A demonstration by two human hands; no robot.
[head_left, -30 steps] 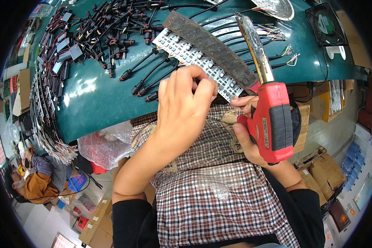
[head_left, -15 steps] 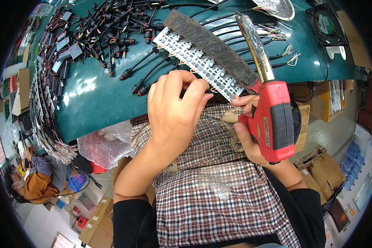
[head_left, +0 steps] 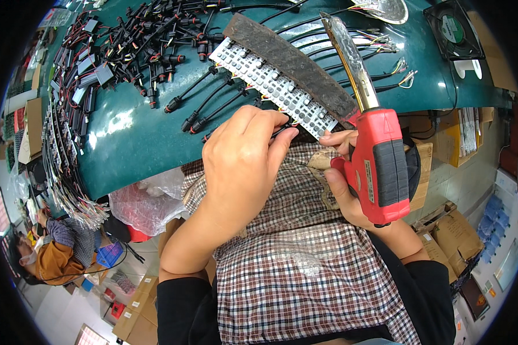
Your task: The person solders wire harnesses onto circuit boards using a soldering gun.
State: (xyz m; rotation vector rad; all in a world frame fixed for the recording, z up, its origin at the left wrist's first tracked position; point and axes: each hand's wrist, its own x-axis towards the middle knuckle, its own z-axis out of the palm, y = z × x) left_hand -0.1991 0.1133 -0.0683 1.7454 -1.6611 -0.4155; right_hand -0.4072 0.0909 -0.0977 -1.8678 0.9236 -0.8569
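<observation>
A white circuit-board panel [head_left: 270, 86] lies slantwise at the table's front edge, crowded with small grey and black components. Along its far side rests a dark, worn, flat bar [head_left: 290, 68]. My left hand [head_left: 242, 164] is by the panel's near edge, thumb and forefinger pinched on a black cable, mostly hidden behind the hand. Several black cables with plugs [head_left: 201, 109] reach the same edge. In my right hand [head_left: 351, 195] is a red and black soldering gun [head_left: 383, 167], its long metal front pointing away over the table. My right fingertips are close to the panel's right end.
Black connector cables [head_left: 149, 52] pile up at the far left, beside bundled wires [head_left: 69, 167]. More cables with bared ends [head_left: 380, 43] lie beyond the bar. A black fan [head_left: 454, 31] stands at the far right. Another person [head_left: 63, 253] sits at the left.
My left hand has dropped slightly, and its thumb and forefinger have come together around the cable by the panel. The soldering gun has barely moved.
</observation>
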